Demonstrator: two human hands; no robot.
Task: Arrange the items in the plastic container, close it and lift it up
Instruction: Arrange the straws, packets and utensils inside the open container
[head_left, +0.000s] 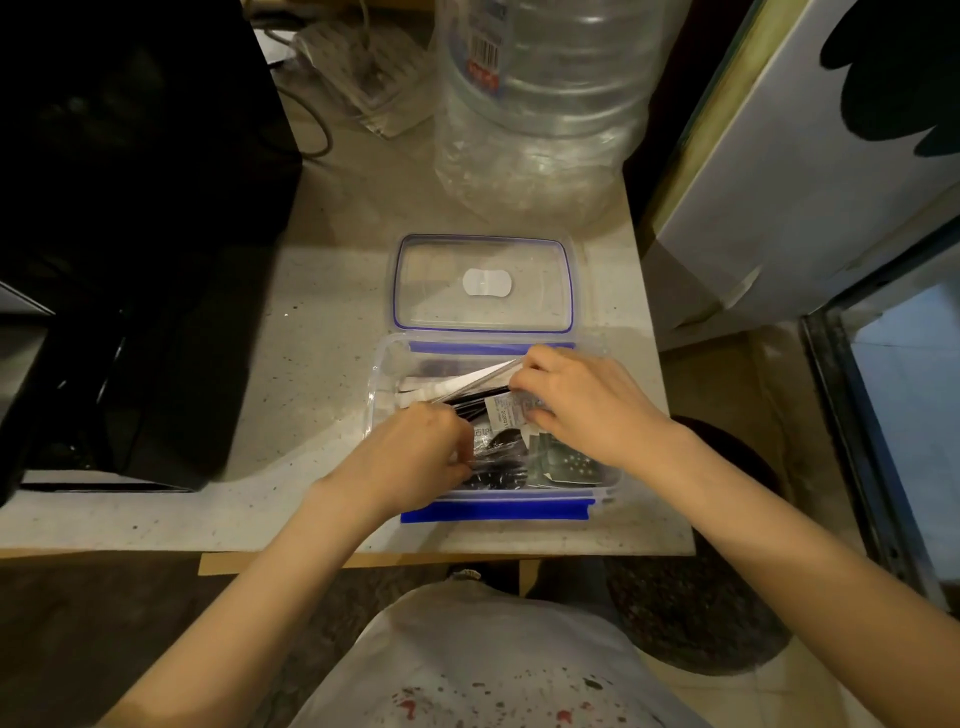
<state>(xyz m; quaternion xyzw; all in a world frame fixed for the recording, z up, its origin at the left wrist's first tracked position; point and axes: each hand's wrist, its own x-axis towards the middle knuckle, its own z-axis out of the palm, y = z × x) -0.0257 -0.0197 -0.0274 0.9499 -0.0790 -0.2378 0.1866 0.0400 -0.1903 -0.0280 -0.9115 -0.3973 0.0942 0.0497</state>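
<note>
A clear plastic container (382, 374) with blue clips stands open on the pale counter. Its clear lid (415, 312), rimmed in blue, lies flat just behind it. Both hands are inside the container. My left hand (415, 457) pinches a clear wrapped packet of dark items (501, 465) at the front left. My right hand (582, 400) grips a long clear sleeve of black and white sticks (467, 387) that slants across the back. Small dark sachets (569, 465) lie at the front right under my right wrist.
A large clear water bottle (545, 104) stands behind the lid. A black appliance (130, 234) fills the left side with cables beside it. A white panel (805, 156) leans at the right. The counter's front edge (571, 548) is close to the container.
</note>
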